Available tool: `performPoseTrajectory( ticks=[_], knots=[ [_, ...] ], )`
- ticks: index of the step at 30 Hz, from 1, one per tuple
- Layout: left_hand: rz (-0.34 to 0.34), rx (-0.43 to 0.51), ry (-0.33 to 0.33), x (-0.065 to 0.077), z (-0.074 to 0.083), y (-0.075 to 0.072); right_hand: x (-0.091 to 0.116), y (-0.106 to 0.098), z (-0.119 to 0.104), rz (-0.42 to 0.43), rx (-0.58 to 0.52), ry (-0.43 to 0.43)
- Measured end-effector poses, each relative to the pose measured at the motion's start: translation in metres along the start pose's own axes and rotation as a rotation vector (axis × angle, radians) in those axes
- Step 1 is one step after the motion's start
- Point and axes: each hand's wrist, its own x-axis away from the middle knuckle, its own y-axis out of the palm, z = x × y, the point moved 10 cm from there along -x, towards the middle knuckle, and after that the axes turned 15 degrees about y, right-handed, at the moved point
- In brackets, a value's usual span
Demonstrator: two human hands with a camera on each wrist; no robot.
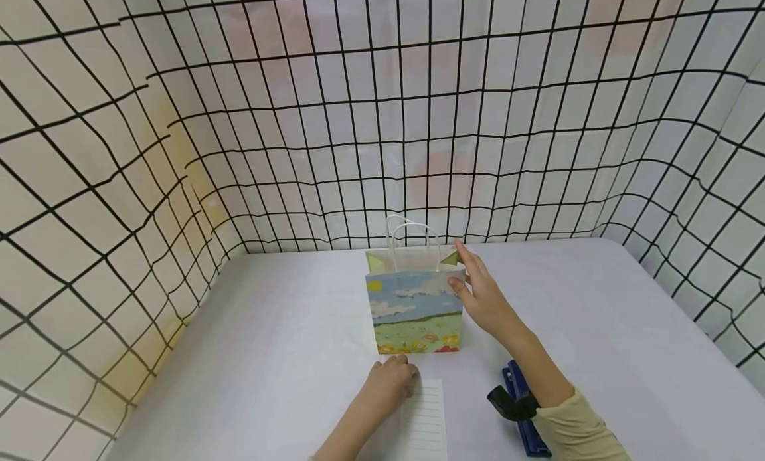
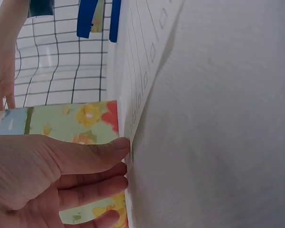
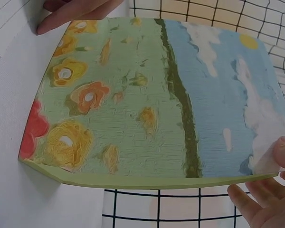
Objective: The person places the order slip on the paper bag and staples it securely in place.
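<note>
A paper gift bag point(image 1: 418, 311) with a painted sky and flower meadow stands upright on the table, its white handles point(image 1: 412, 225) raised. My right hand point(image 1: 485, 298) grips the bag's right edge near the top, thumb on the front, as the right wrist view also shows. In front of the bag lies a lined white sheet of paper point(image 1: 427, 414) with small checkboxes along one side. My left hand point(image 1: 388, 384) pinches its far left corner between thumb and fingers; the sheet's edge stands slightly off the table in the left wrist view point(image 2: 147, 71).
A blue stapler point(image 1: 532, 438) lies on the white table point(image 1: 257, 355) at the right, partly hidden beneath my right forearm and its black wrist mount point(image 1: 510, 404). White cloth walls with black grid netting point(image 1: 358, 115) enclose the table at the back and both sides.
</note>
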Motion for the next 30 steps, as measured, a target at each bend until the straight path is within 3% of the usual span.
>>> performPoseTrajectory(
  ticks=[15,30],
  knots=[
    [0.011,0.027,-0.005,-0.0009,-0.0018,0.0014,-0.0011,-0.0021,-0.0008,0.041,-0.013,0.000],
    [-0.020,0.082,-0.006,-0.0014,-0.0036,0.0050,-0.0011,-0.0034,-0.0029,0.041,-0.003,-0.003]
  ],
)
